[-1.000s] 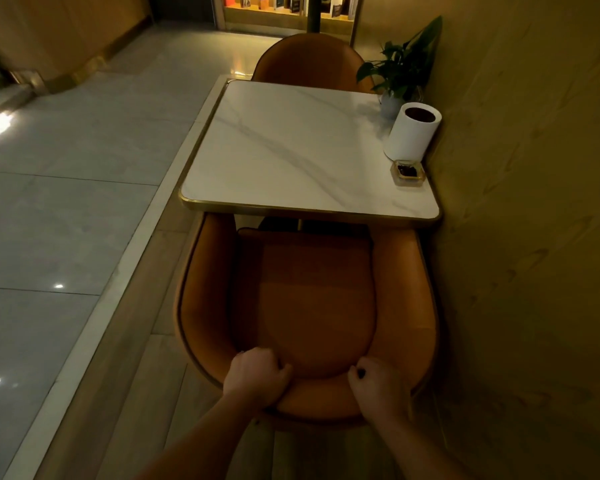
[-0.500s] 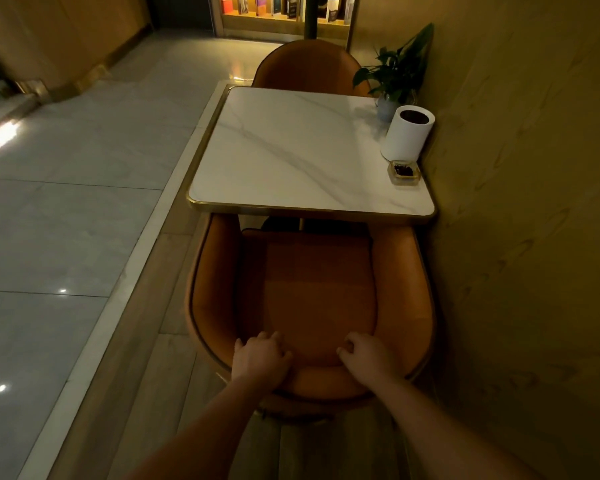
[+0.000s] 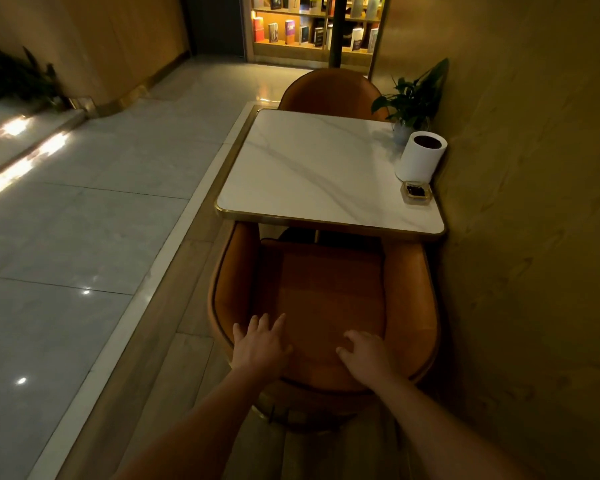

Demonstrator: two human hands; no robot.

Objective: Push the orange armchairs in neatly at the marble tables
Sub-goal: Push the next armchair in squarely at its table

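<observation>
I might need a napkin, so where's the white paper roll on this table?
The white paper roll stands at the marble table's far right side by the wall, between the potted plant and a small ashtray.

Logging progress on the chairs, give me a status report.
Left hand and right hand open, on near armchair's backrest. Its front sits under marble table. Wall close on right; nothing blocking.

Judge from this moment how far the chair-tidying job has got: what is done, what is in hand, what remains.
Done: the far armchair sits tucked against the marble table. In hand: the near armchair has its front under the table edge, and the left hand and right hand lie open on its backrest, with no grip. Left: perhaps a last nudge; other tables are out of view.
</observation>
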